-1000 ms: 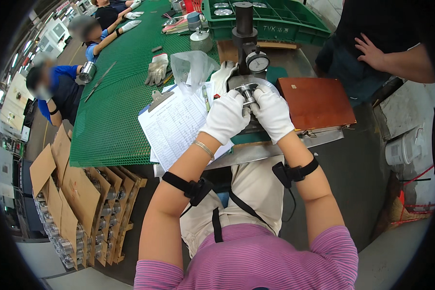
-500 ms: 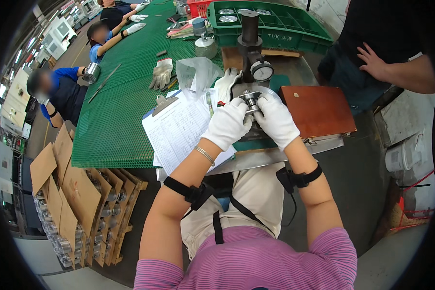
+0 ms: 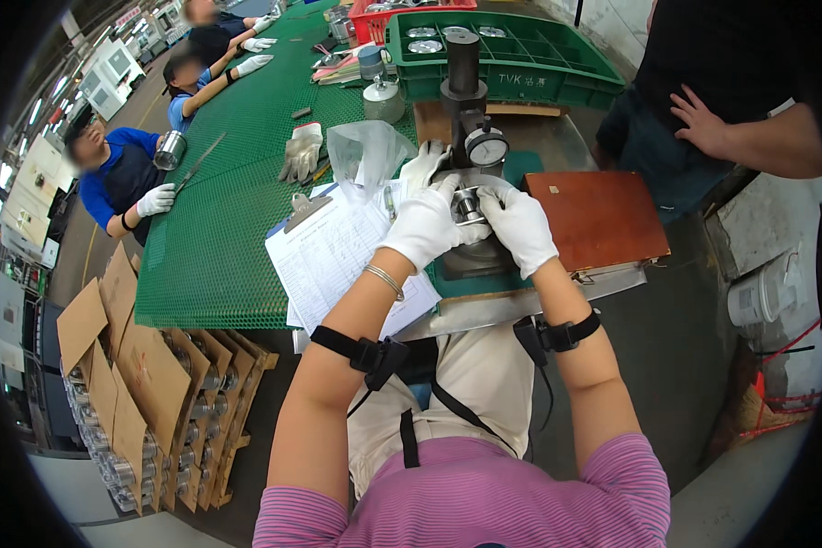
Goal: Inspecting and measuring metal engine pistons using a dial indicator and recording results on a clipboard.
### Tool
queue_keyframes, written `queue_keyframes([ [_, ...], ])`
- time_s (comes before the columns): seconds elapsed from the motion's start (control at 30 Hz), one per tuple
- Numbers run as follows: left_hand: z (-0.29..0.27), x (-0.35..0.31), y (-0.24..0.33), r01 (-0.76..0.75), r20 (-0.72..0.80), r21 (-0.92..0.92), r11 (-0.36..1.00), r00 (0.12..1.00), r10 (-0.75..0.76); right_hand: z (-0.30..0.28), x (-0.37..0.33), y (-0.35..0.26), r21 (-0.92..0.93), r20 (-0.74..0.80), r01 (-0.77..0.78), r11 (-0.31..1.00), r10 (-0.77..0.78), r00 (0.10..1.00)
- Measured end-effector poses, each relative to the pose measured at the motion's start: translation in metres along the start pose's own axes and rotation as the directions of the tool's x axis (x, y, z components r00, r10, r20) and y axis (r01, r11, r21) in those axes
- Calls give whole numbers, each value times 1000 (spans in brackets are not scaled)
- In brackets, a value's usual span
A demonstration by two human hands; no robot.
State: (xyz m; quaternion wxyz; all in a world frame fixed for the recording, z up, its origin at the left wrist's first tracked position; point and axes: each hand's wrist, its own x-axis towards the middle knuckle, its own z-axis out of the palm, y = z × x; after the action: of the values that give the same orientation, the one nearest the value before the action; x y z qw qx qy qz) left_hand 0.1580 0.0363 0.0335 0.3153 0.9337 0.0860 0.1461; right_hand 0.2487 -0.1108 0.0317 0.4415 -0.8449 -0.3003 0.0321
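Note:
Between my gloved hands is a shiny round metal part (image 3: pixel 467 205) with a raised hub. My left hand (image 3: pixel 429 222) wraps its left side and underside. On its right edge, the fingers of my right hand (image 3: pixel 518 224) are closed. The part sits just in front of a dark gauge stand (image 3: pixel 466 78), below its round dial gauge (image 3: pixel 486 146). Under my hands shows the stand's dark metal base (image 3: pixel 479 258). Left of my left hand, a clipboard with printed sheets (image 3: pixel 324 256) lies on the green mat. My gloves hide much of the part's rim.
A clear plastic bag (image 3: pixel 365 155), spare gloves (image 3: pixel 301 151) and a glass jar (image 3: pixel 384 99) lie beyond the clipboard. Right of the stand is a reddish-brown wooden case (image 3: pixel 598 219); behind it, a green divided crate (image 3: pixel 511 78). A person (image 3: pixel 703 119) stands at right; others sit along the left edge.
My hands have tilted the metal part, so its hub now faces me more, and shifted slightly left. At far left, a co-worker's gloved hand has come down onto the mat's edge.

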Motion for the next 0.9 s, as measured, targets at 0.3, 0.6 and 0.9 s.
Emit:
queue_keyframes([
  [0.3, 7, 3, -6, 7, -25, -92, 996, 1000, -9, 13, 1, 14, -163, -81, 69, 984, -83, 993],
  [0.6, 12, 0, -7, -8, -61, -58, 998, 998, 4, 14, -2, 12, -141, -123, 92, 986, -110, 986],
  [0.9, 24, -7, -9, 14, -204, -206, 979, 977, -57, 5, 4, 9, -287, -68, 150, 946, -176, 982],
])
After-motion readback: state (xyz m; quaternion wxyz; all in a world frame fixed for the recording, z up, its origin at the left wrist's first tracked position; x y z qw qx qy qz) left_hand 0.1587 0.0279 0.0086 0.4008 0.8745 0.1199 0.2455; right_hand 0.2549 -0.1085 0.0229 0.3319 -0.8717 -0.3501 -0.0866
